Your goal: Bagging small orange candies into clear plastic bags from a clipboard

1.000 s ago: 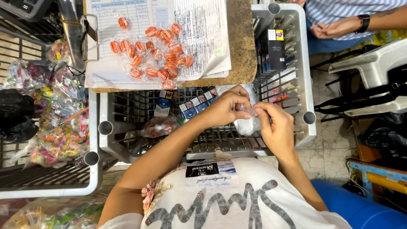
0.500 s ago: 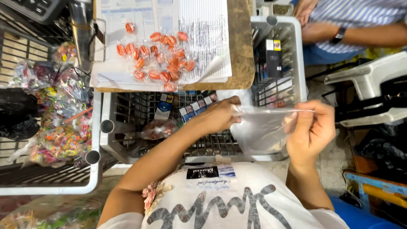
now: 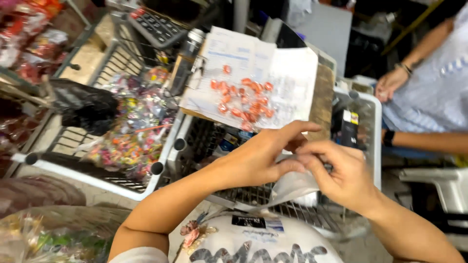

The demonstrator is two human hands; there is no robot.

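My left hand and my right hand meet in front of my chest, both pinching the top of a small clear plastic bag that hangs limp between them. Just beyond my hands a pile of several orange wrapped candies lies on white paper sheets spread over a board. Below the bag is a grey wire crate.
To the left a second grey crate holds bags of mixed colourful candies and a black bag. A calculator lies at the back. Another person's arms show at the right. A white plastic chair stands at the lower right.
My hands have come back together on the bag after pulling it open wide. The view has tilted and shifted to the left.
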